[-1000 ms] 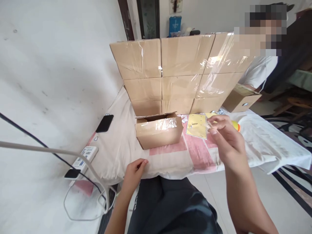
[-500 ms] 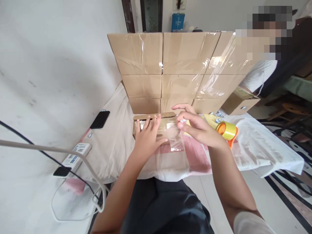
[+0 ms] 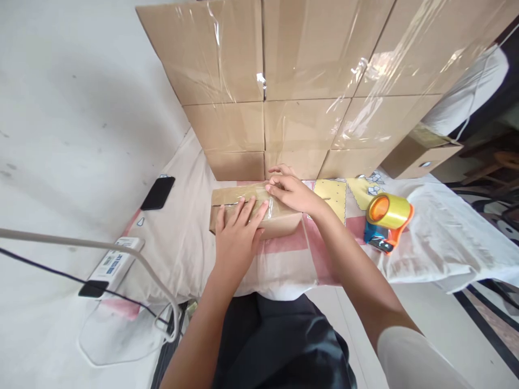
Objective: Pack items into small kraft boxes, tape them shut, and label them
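A small cardboard box (image 3: 279, 222) lies on the cloth-covered table, with clear packing tape shining across its top. My left hand (image 3: 239, 229) rests on the box's left half, fingers spread and palm down. My right hand (image 3: 292, 192) is at the top right of the box, its fingers loosely bent and apart over the taped surface; some fingertips are hidden behind the others. To the right stands an orange tape dispenser (image 3: 401, 229) holding a roll of yellowish tape (image 3: 395, 210), away from both hands.
Stacked, taped cardboard boxes (image 3: 308, 124) form a wall behind the small box. At left are a black phone (image 3: 158, 193), a white power strip (image 3: 117, 265) and a cable (image 3: 133, 254). Another box (image 3: 421, 154) sits at the right, beside a person's white sleeve (image 3: 466, 94).
The loose tape end that hung over the box's front no longer hangs there. My right hand has come down onto the box top. The view has tilted downward.
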Demonstrator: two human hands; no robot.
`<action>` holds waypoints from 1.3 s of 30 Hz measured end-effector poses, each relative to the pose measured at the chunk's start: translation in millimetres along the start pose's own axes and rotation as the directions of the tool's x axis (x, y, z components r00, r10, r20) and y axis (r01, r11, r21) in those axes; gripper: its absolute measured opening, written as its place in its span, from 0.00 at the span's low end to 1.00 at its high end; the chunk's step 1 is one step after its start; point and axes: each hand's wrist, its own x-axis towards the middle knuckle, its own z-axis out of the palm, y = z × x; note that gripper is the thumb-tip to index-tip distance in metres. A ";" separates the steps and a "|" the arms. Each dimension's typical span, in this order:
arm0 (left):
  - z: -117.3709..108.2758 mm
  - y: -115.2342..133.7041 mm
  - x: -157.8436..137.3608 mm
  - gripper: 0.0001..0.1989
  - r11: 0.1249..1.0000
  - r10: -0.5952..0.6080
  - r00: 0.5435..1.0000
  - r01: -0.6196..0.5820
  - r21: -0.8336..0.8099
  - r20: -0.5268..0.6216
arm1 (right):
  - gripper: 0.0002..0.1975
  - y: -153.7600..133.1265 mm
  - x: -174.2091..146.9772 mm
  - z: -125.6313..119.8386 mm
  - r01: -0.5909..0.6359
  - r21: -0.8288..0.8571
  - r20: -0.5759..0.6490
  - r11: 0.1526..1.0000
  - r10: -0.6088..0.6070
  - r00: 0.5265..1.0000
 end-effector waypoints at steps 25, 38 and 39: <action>56.7 -6.7 -42.7 0.26 0.983 0.116 0.901 -0.164 -0.080 -0.419 | 0.10 75.6 -136.0 -117.2 -0.498 -0.251 -0.778 0.830 0.132 0.614; 93.6 11.1 -47.0 0.17 0.876 0.247 0.941 -0.115 -0.469 0.230 | 0.07 202.3 -124.4 -215.9 -0.746 -0.272 -0.368 0.608 0.650 0.665; 93.0 11.1 -47.2 0.16 0.875 0.243 0.942 -0.109 -0.472 0.233 | 0.08 207.3 -123.8 -214.8 -0.744 -0.284 -0.372 0.605 0.645 0.667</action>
